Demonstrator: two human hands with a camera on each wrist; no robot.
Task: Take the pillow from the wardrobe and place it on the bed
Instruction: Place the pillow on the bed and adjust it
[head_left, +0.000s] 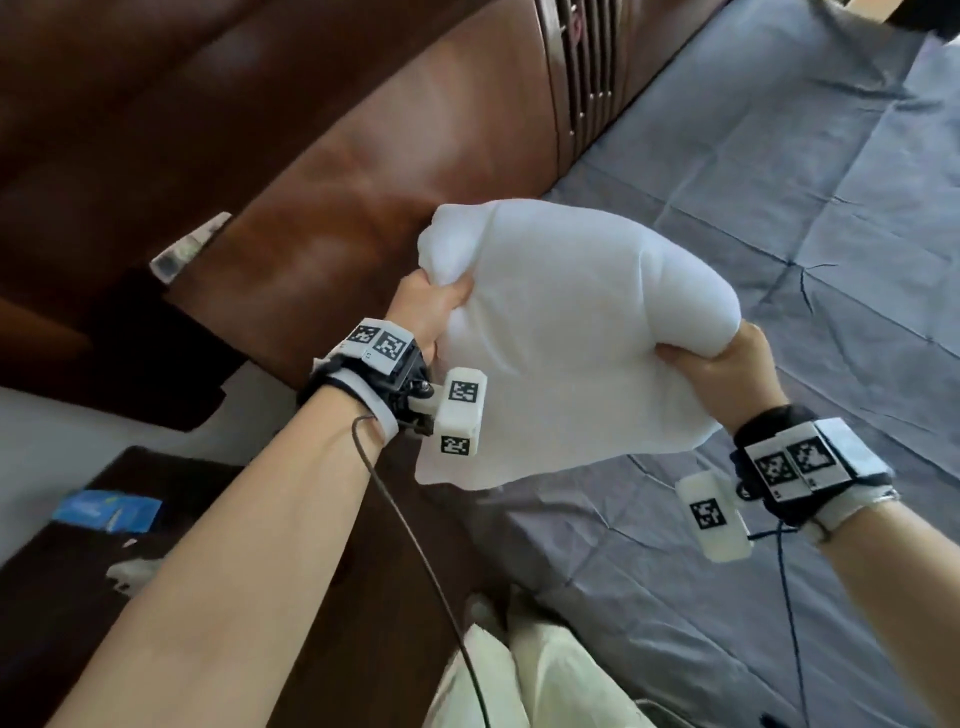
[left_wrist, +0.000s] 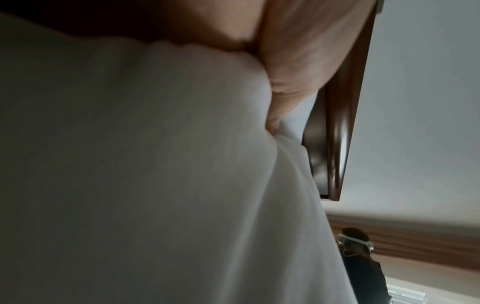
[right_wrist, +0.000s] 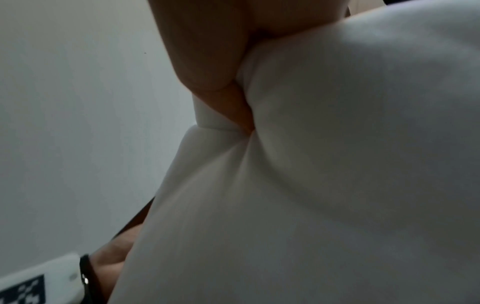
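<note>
Already out of the wardrobe: pillow (head_left: 561, 332) in mid-frame, held in the air above the grey bed (head_left: 753, 218). Gripped by left hand (head_left: 431, 306) and right hand (head_left: 727, 374), fingers bunching the fabric. Left to do: lowering, releasing.

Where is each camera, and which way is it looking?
Head: on the person's head, looking down at the white pillow held over the grey bed; both forearms, left hand and right hand show.
Left wrist: under the left hand, looking up along the pillow to the ceiling.
Right wrist: under the right hand, looking up along the pillow; the other arm peeks in below.
Shared: all three views show the pillow, bunched where the hands grip it.
</note>
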